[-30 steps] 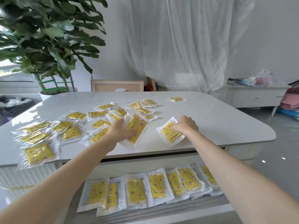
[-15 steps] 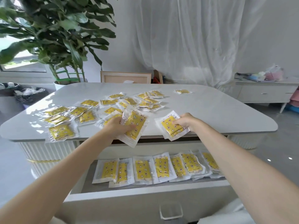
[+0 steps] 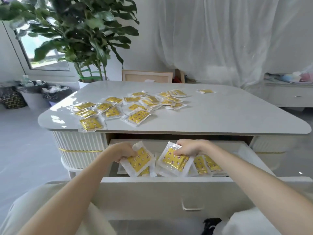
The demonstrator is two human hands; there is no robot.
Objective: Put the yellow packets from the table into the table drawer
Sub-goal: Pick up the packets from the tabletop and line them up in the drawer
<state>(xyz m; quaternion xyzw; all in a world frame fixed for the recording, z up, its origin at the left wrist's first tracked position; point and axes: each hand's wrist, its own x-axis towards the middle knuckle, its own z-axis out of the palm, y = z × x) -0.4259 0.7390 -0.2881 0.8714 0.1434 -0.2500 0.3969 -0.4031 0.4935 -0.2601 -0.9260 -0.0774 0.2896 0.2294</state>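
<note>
A: Hands?
B: Lower centre. The left hand [image 3: 124, 150] grips a yellow packet [image 3: 138, 161], the right hand [image 3: 189, 147] pinches another packet [image 3: 175, 160], both over the open drawer [image 3: 169, 180].
A: Others?
B: Stored packets [image 3: 199, 164] lie in the drawer; a loose pile [image 3: 138, 116] sits mid-frame on the table [image 3: 220, 116].

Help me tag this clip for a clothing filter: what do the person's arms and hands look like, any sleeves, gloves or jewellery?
The bare left hand and bare right hand wear no gloves, and no ring, watch or bracelet shows. The left forearm and right forearm are uncovered right to the frame's lower edge, so no sleeve is visible. No markings show on them.
</note>
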